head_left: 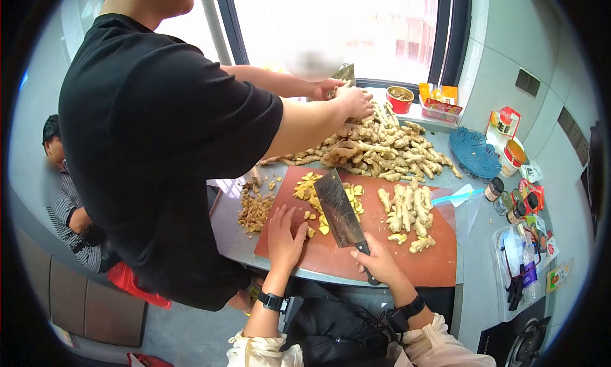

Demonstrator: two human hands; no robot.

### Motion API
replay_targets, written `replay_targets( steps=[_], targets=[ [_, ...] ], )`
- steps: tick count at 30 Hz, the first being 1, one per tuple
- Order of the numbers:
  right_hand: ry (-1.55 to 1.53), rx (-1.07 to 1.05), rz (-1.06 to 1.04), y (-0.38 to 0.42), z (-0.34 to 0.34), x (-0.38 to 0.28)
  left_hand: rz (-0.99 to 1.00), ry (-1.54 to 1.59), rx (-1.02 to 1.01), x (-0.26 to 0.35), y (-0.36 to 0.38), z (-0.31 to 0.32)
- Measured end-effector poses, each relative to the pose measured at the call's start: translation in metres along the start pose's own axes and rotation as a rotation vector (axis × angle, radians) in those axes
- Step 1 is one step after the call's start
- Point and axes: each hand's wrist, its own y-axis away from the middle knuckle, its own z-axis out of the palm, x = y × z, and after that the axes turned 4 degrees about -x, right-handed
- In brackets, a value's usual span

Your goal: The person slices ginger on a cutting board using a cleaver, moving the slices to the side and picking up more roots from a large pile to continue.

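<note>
A person in black (146, 144) (head cut off at the top) reaches into the big ginger pile (375, 147). On the red cutting board (382, 252), the right hand (379, 260) is wrapped tight around the cleaver (340, 209) handle. The left hand (284, 233) lies flat and empty beside the yellow ginger slices (312, 195); the small jar labels (509, 201) are too tiny to read.

The left hand (284, 234) and right hand (380, 260) are bare. Each wrist wears a black band: the left one carries a square smartwatch face, the right one a bulkier black unit. Cream sleeves are pushed up, bunching at six o'clock.
</note>
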Motion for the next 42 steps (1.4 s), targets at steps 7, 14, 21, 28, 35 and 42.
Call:
replay_targets(
  steps=[7, 14, 21, 28, 35, 42],
  targets=[
    [-0.009, 0.0, 0.003, 0.0, -0.001, 0.004, 0.01, -0.019, -0.023, 0.003, 0.001, -0.002],
    [-0.009, 0.0, -0.01, -0.001, 0.0, 0.005, -0.003, -0.018, -0.024, 0.004, 0.002, -0.002],
    [-0.041, -0.02, 0.021, -0.002, -0.001, 0.007, -0.003, -0.032, -0.015, 0.003, 0.001, -0.002],
    [-0.043, -0.002, 0.017, -0.001, 0.0, 0.007, 0.014, -0.026, 0.006, 0.002, 0.003, 0.0],
    [-0.107, -0.01, 0.019, -0.001, 0.001, 0.003, 0.029, -0.036, 0.05, 0.0, 0.004, 0.004],
    [-0.1, -0.011, 0.012, -0.004, 0.002, 0.005, 0.029, -0.04, 0.061, -0.002, 0.004, 0.007]
  ],
)
